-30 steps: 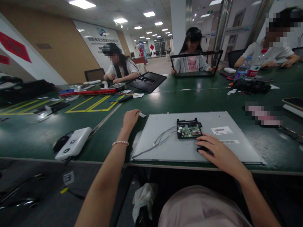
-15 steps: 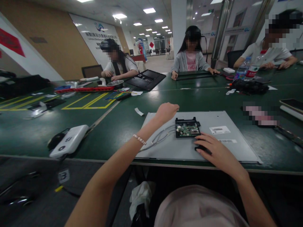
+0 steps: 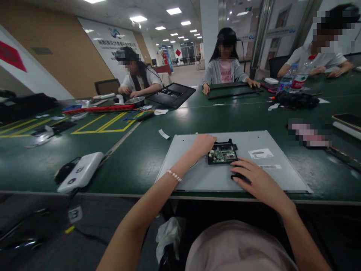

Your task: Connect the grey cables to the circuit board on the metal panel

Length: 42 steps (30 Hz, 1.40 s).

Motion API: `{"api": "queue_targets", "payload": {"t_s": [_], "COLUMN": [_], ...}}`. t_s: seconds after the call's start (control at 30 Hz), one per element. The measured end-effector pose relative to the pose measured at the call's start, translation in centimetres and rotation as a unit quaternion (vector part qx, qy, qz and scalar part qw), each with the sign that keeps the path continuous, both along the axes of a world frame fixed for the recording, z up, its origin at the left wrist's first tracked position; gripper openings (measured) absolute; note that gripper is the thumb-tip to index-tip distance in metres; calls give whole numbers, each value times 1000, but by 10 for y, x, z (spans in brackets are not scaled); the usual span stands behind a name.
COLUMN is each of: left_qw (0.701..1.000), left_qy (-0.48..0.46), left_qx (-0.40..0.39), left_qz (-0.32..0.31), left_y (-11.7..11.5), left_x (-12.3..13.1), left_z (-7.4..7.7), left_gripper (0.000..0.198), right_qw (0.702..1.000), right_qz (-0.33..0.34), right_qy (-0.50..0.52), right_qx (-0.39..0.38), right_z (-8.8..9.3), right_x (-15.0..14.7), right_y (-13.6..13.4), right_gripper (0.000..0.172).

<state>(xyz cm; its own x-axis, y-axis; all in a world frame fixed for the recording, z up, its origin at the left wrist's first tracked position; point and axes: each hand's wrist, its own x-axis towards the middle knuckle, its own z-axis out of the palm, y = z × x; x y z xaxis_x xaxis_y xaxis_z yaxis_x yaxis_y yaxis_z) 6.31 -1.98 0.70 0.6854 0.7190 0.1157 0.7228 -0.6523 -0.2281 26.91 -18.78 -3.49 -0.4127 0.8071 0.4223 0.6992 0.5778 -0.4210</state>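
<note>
A flat grey panel lies on the green table in front of me. On it sits a green circuit board in a black frame. My left hand, a bracelet on its wrist, is closed at the frame's upper left corner; what its fingertips hold, if anything, is hidden. My right hand rests at the frame's lower right with fingers spread, over a small black part on the panel. White labels are stuck to the panel's right side.
A white device lies at the table's left edge. Bottles and a black bundle stand or lie at the right. Three people sit across the table, near a black cover and a black frame.
My left hand has come down and slightly right, from above the panel's far left edge to the black frame's corner. My right hand has hardly moved. The view has shifted slightly.
</note>
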Motion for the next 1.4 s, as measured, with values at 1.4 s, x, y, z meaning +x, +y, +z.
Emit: {"api": "queue_targets", "payload": {"t_s": [1.4], "left_qw": [982], "left_qy": [-63], "left_qx": [-14], "left_qz": [175], "left_y": [23], "left_x": [-79], "left_z": [55], "left_gripper": [34], "right_qw": [998], "right_qz": [-45], "right_qy": [0], "right_qx": [49], "right_z": [0], "right_x": [1], "right_y": [-9], "right_gripper": [28]}}
